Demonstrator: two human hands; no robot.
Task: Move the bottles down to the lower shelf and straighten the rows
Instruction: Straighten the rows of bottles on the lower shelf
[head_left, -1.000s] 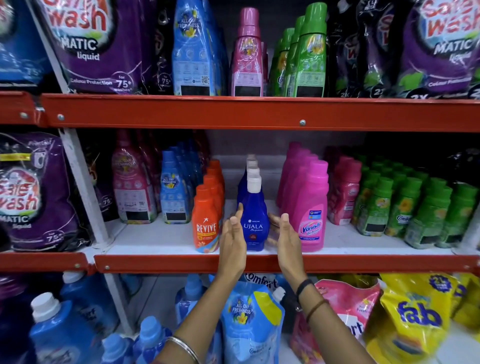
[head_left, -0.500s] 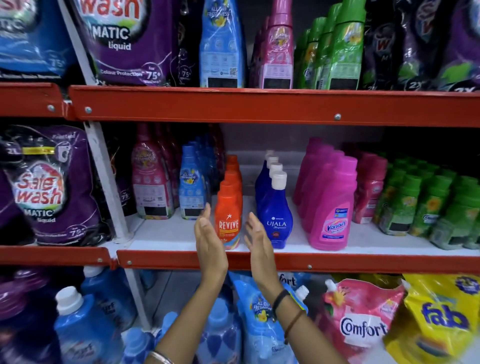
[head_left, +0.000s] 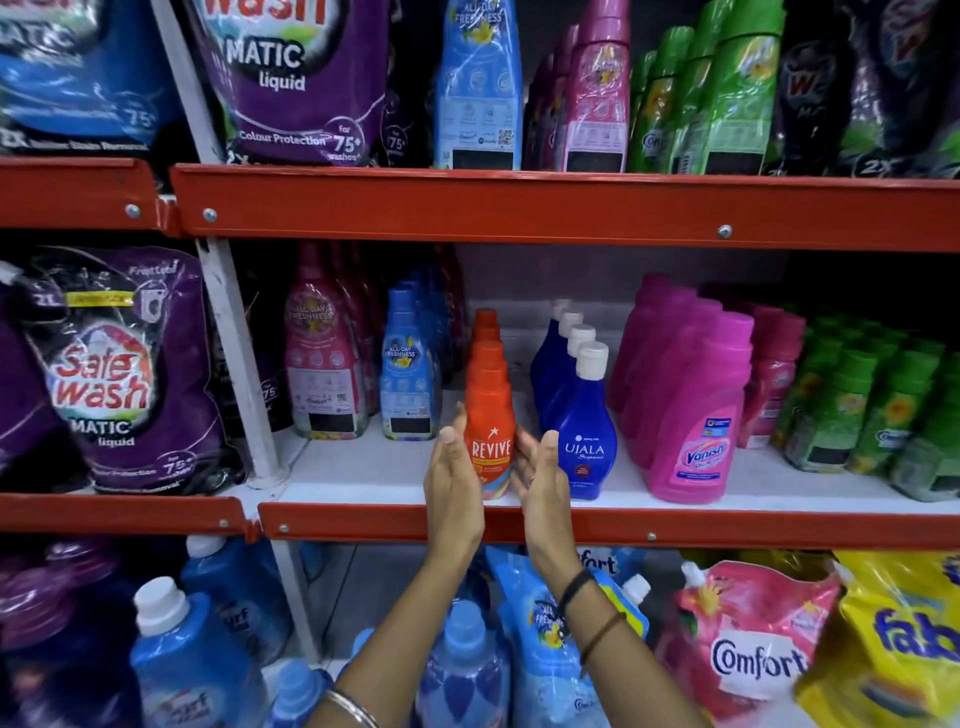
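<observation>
I am facing a shop rack with red-edged shelves, looking down at my two bare hands reaching to the middle shelf (head_left: 374, 470). My left hand (head_left: 453, 475) and right hand (head_left: 540, 475) are apart, palms turned toward each other, cupping the front orange Revive bottle (head_left: 489, 415) from either side; the fingertips look to be touching its lower body, but I cannot tell whether they press or only frame it. This bottle stands upright at the front of a single-file row of matching orange bottles running toward the back, near the shelf's front lip. Just to its right is a row of blue Ujala bottles (head_left: 584, 426) with white caps, then larger pink Vanish bottles (head_left: 696, 415); to its left stand light blue softener bottles (head_left: 408, 374). I judge the orange bottle to be small, rigid plastic, fairly light even when full, with a smooth glossy label that could slip under a loose grip. Its narrow neck makes it top-tippy, so the widest part of the body, where my palms sit, seems the best place to hold or nudge it. A careless sideways push could knock the bottles behind it over like dominoes or bump the blue row.
</observation>
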